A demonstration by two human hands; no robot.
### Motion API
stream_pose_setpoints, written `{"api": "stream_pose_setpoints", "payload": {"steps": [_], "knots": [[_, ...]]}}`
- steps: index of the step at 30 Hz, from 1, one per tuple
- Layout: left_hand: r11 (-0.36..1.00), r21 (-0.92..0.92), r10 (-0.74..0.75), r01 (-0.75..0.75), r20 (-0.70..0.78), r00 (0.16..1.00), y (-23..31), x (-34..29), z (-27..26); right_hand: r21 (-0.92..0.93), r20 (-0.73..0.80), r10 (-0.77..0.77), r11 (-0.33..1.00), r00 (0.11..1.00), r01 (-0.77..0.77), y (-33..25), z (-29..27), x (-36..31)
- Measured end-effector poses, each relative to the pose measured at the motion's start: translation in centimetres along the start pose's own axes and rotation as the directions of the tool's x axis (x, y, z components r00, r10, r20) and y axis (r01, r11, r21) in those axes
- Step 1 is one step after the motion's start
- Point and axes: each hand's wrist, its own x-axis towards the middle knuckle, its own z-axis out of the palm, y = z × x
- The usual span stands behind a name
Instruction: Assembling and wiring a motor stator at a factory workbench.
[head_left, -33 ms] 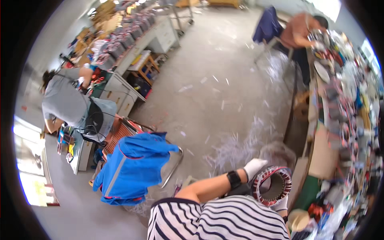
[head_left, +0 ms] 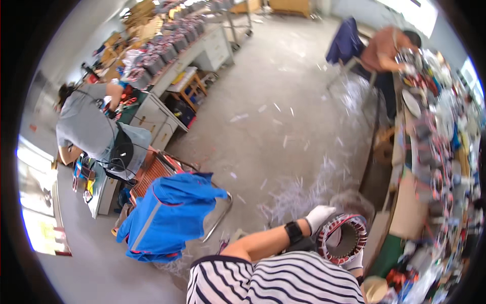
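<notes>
A ring-shaped motor stator (head_left: 363,242) with red and white windings around its rim is in front of my striped shirt, at the lower right. Its bore faces up towards me, and a pale patch shows on the inner left side. My left hand (head_left: 320,216), in a white glove, lies beside the stator's far left edge; how its fingers are bent does not show clearly. Under the near right side, my white-gloved right hand (head_left: 356,261) holds the stator, its fingers mostly hidden beneath. A dark watch (head_left: 293,232) is on my left wrist.
A bench (head_left: 407,213) crowded with stators and bags runs along my right. White paper strips (head_left: 298,195) litter the floor ahead. A blue jacket (head_left: 169,218) hangs on a chair to my left. One person (head_left: 86,121) works at the left, another (head_left: 382,48) at the far right.
The whole view has shifted slightly. My left hand has shifted a little nearer and to the left beside the stator, and the pale patch in the bore shows more clearly. My right hand stays beneath it.
</notes>
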Motion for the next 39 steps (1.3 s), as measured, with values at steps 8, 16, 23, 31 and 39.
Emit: {"api": "stream_pose_setpoints", "payload": {"steps": [8,16,23,31,39], "knots": [[0.874,0.469,0.173,-0.127,-0.055,0.983,6.1,9.2,-16.5,0.094,0.241,0.091,0.989,0.966,-0.116,-3.9,11.3,20.7],[0.995,-0.097,0.026,-0.039,-0.133,0.991,8.3,18.0,-23.6,0.215,-0.05,-0.025,0.976,0.998,0.035,-4.0,18.3,29.8],[0.762,-0.24,-0.533,0.602,0.296,0.793,15.9,20.1,-24.9,0.449,-0.533,0.024,0.855,0.846,0.259,6.1,16.7,31.6],[0.727,0.221,-0.632,0.65,0.586,0.508,14.2,20.1,-22.5,-0.577,-0.801,-0.489,0.784,0.345,-0.228,11.6,22.3,24.9],[0.666,0.486,-0.723,0.566,0.608,0.328,11.5,13.1,-16.3,-0.401,-0.915,-0.379,0.889,0.135,-0.222,16.7,24.2,14.4]]}}
